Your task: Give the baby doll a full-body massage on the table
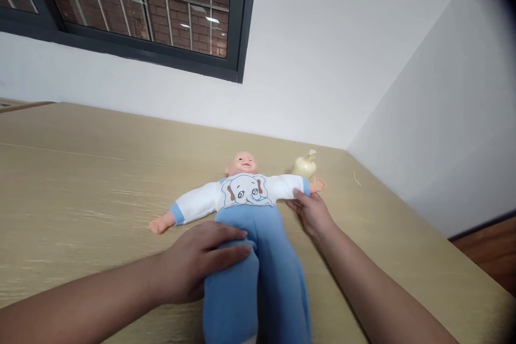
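Observation:
A baby doll (245, 189) lies on its back on the table, head toward the wall and arms spread out. It wears a white top with blue cuffs and an elephant print, and blue trousers (274, 247). My left hand (201, 258) is closed over the trouser leg on the left, around knee height. With thumb on top, my right hand (312, 212) grips the doll's sleeve (285, 186) on the right, just before the cuff. The fingertips of this hand are partly hidden under the sleeve. The feet are out of clear view at the bottom edge.
A cream pump bottle (305, 165) stands just behind the doll's right-side hand. The wooden table (100, 172) reaches back to a white wall (314, 64) with a barred, dark-framed window (237, 27). A thin pale strip (356, 178) lies at the right.

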`<state>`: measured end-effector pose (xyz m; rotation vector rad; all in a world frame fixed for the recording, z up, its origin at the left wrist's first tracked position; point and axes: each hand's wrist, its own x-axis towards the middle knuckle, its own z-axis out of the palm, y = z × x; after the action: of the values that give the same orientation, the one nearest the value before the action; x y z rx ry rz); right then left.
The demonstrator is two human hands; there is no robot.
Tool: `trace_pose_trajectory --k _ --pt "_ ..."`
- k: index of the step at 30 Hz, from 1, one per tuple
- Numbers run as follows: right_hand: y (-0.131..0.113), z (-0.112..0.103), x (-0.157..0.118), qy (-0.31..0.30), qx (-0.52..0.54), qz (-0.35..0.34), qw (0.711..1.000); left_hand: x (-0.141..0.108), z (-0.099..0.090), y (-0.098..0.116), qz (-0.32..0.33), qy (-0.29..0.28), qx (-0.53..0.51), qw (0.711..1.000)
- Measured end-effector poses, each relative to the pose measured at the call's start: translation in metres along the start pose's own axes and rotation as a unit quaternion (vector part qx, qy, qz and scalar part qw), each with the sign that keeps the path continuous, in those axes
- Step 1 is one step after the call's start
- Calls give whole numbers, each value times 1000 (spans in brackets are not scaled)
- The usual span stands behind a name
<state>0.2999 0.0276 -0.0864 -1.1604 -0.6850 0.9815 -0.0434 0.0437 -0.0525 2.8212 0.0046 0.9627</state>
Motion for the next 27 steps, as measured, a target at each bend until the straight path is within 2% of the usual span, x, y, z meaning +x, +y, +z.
trace_pose_trajectory --k 4,7,16,19,23,25,27 --pt "-1 -5 6 -6 75 99 992 0 -1 1 23 -7 45 999" --pt "-2 -7 8 -12 109 140 984 1 0 4 40 -4 78 996" --pt "0 -7 8 -23 105 130 986 1 9 11 61 6 114 992" --pt "1 -2 4 -28 104 89 990 -1 11 9 44 -5 94 995" --pt "-2 7 -7 -27 73 -18 997 -2 10 3 22 15 5 1000" --pt "-5 10 -14 -11 -1 -86 996 -3 8 -1 -3 30 -53 998" --pt "-8 13 -21 24 -110 -153 982 -2 6 -6 -38 44 -116 992"
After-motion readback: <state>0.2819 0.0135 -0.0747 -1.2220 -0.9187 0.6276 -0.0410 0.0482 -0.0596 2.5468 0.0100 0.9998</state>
